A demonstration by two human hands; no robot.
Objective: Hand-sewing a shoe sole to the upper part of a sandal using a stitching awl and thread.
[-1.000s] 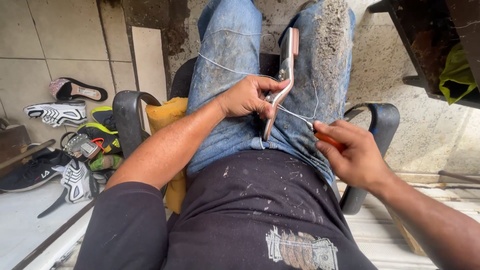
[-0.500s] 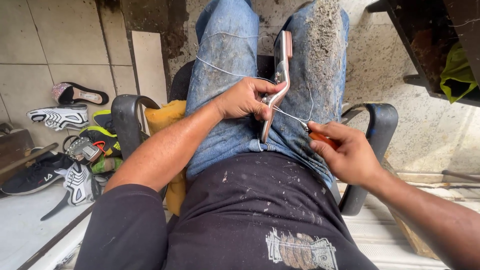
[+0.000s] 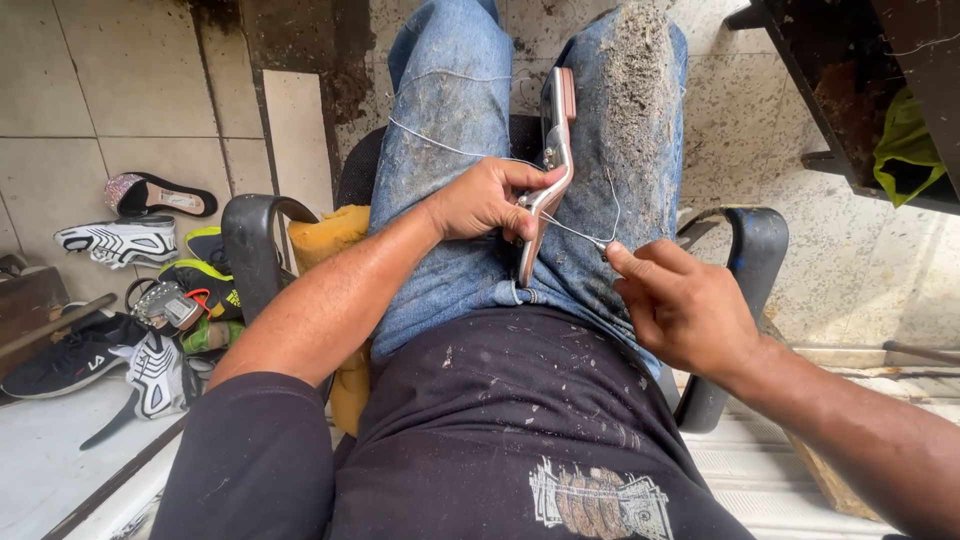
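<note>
The pinkish sandal [image 3: 548, 175] stands on edge between the thighs of the jeans [image 3: 450, 110], gripped at its middle by the left hand [image 3: 485, 200]; it looks light and fairly stiff, best held by the sole's edge. At four o'clock from it, the right hand [image 3: 680, 305] pinches a needle [image 3: 597, 241] trailing thin white thread [image 3: 440, 145], slippery and easily snapped. Shoes [image 3: 120, 240] lie at nine o'clock beyond the chair armrest [image 3: 250, 225].

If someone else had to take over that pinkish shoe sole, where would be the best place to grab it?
Probably the free upper end of the shoe sole, from above: it sticks up between the knees, while the left hand covers the middle and the right hand pulls thread near the lower part.
</note>
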